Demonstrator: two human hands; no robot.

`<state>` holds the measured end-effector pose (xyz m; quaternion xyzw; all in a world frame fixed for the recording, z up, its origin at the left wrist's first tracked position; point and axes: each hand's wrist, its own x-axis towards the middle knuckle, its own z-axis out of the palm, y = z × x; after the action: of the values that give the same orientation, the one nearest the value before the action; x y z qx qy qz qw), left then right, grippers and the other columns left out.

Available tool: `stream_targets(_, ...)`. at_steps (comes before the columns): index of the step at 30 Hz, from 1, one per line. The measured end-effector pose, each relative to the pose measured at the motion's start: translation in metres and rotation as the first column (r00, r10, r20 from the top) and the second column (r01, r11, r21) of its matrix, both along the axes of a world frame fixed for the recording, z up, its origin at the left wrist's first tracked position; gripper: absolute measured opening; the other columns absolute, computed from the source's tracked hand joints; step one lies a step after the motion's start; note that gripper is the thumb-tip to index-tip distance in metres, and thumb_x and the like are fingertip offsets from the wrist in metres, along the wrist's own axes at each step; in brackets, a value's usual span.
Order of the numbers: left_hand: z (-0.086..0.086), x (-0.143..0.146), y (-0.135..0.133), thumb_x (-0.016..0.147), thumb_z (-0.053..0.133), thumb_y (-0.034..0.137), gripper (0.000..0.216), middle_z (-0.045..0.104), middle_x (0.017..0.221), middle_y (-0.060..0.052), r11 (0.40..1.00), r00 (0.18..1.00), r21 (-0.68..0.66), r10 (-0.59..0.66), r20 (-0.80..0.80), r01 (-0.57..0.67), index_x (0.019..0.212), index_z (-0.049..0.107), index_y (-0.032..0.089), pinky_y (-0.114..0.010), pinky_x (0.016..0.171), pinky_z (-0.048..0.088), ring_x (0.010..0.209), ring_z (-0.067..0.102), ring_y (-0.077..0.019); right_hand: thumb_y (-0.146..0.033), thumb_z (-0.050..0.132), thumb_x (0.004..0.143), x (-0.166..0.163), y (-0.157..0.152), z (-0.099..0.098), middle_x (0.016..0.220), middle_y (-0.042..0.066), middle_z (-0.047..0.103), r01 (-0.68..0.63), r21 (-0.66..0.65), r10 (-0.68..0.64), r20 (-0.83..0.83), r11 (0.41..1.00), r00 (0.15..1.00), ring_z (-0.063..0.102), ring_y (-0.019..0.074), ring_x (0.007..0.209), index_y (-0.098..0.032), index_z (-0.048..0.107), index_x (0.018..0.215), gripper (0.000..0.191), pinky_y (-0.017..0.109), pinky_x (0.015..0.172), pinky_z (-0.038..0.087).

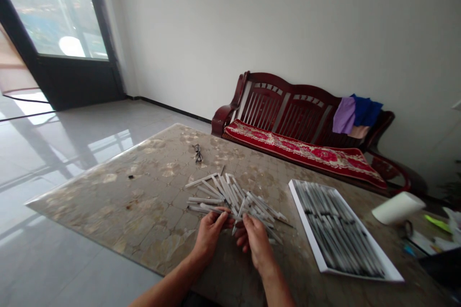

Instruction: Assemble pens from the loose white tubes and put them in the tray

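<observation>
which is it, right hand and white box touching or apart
Apart; the head view shows tabletop between the right hand and the box.

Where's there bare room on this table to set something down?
Roomiest: the patterned tabletop between its left edge and the loose pens, around one small black piece. A narrower patch lies beyond the pens, toward the wooden bench. It's crowded where the left hand and right hand work, and around the pen-filled tray and white roll.
</observation>
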<state>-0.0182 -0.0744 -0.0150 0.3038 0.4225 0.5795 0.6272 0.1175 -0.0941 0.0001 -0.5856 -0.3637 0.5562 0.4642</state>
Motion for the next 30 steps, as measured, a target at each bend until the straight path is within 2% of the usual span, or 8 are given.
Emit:
stream_targets(2, 0.000, 0.001, 0.000, 0.058, 0.082, 0.048, 0.039, 0.070, 0.060, 0.000, 1.000, 1.000, -0.011, 0.020, -0.016, -0.020, 0.079, 0.069, 0.017, -0.029, 0.062, 0.057, 0.059, 0.068, -0.0185, -0.078, 0.066, 0.063, 0.000, 0.001, -0.001, 0.059, 0.002, 0.065, -0.011, 0.057, 0.010, 0.015, 0.998, 1.000, 0.057, 0.0103, 0.043, -0.014, 0.066, 0.077, 0.066, 0.016, 0.033, 0.037)
stream_targets(6, 0.000, 0.004, 0.000, 0.056, 0.082, 0.046, 0.038, 0.070, 0.059, 0.000, 0.997, 0.998, -0.048, 0.062, -0.018, -0.063, 0.076, 0.069, 0.017, -0.029, 0.059, 0.057, 0.056, 0.067, -0.0179, -0.071, 0.070, 0.066, 0.004, 0.002, -0.002, 0.068, 0.006, 0.072, -0.024, 0.162, 0.010, 0.082, 0.986, 0.997, 0.068, 0.0196, 0.059, -0.016, 0.071, 0.085, 0.058, 0.026, 0.050, 0.054)
stream_targets(10, 0.002, 0.007, 0.001, 0.054, 0.083, 0.046, 0.039, 0.070, 0.059, 0.000, 0.993, 0.997, -0.094, 0.074, 0.005, -0.073, 0.075, 0.069, 0.016, -0.029, 0.058, 0.057, 0.054, 0.067, -0.0177, -0.062, 0.068, 0.074, 0.009, 0.003, -0.006, 0.078, 0.008, 0.076, -0.038, 0.316, -0.062, 0.302, 0.948, 0.951, 0.071, 0.0251, 0.070, -0.021, 0.076, 0.088, 0.044, 0.036, 0.066, 0.058)
stream_targets(12, 0.003, 0.008, 0.002, 0.053, 0.084, 0.046, 0.039, 0.070, 0.058, -0.001, 0.990, 0.997, -0.122, 0.073, 0.021, -0.070, 0.072, 0.069, 0.016, -0.029, 0.058, 0.057, 0.054, 0.067, -0.0179, -0.059, 0.068, 0.075, 0.009, 0.003, -0.007, 0.084, 0.008, 0.077, -0.039, 0.367, -0.092, 0.333, 0.929, 0.938, 0.072, 0.0260, 0.075, -0.023, 0.077, 0.087, 0.040, 0.037, 0.073, 0.058)
stream_targets(15, 0.004, 0.008, 0.004, 0.054, 0.084, 0.048, 0.039, 0.070, 0.058, -0.001, 0.988, 0.997, -0.135, 0.074, 0.035, -0.069, 0.070, 0.068, 0.016, -0.029, 0.059, 0.057, 0.055, 0.067, -0.0182, -0.064, 0.071, 0.070, 0.007, 0.004, -0.008, 0.087, 0.009, 0.076, 0.014, 0.313, -0.081, 0.204, 0.950, 0.976, 0.072, 0.0266, 0.076, -0.021, 0.075, 0.090, 0.048, 0.038, 0.071, 0.059)
stream_targets(18, 0.004, 0.005, 0.004, 0.053, 0.085, 0.048, 0.040, 0.071, 0.061, -0.001, 0.991, 0.995, -0.099, 0.089, 0.043, -0.085, 0.073, 0.069, 0.016, -0.029, 0.059, 0.058, 0.057, 0.068, -0.0184, -0.072, 0.067, 0.069, 0.005, 0.004, -0.006, 0.081, 0.009, 0.074, 0.009, 0.169, -0.018, 0.048, 0.986, 0.999, 0.071, 0.0242, 0.067, -0.018, 0.072, 0.090, 0.059, 0.034, 0.057, 0.058)
stream_targets(22, 0.005, 0.003, 0.001, 0.054, 0.084, 0.048, 0.041, 0.070, 0.062, 0.000, 0.996, 0.997, -0.048, 0.080, 0.006, -0.080, 0.074, 0.070, 0.016, -0.029, 0.058, 0.057, 0.057, 0.068, -0.0184, -0.079, 0.063, 0.065, 0.003, 0.002, -0.004, 0.064, 0.006, 0.069, -0.002, 0.055, 0.000, 0.027, 0.999, 1.000, 0.065, 0.0182, 0.051, -0.015, 0.069, 0.077, 0.065, 0.026, 0.041, 0.049)
stream_targets(30, 0.008, 0.009, 0.006, 0.056, 0.080, 0.052, 0.040, 0.067, 0.054, 0.000, 0.988, 0.993, -0.105, 0.109, -0.045, -0.114, 0.062, 0.064, 0.017, -0.029, 0.056, 0.055, 0.054, 0.066, -0.0191, -0.059, 0.079, 0.062, 0.012, 0.002, -0.004, 0.075, 0.004, 0.071, 0.100, 0.177, -0.106, 0.024, 0.979, 0.994, 0.067, 0.0188, 0.064, -0.016, 0.068, 0.087, 0.051, 0.029, 0.059, 0.056)
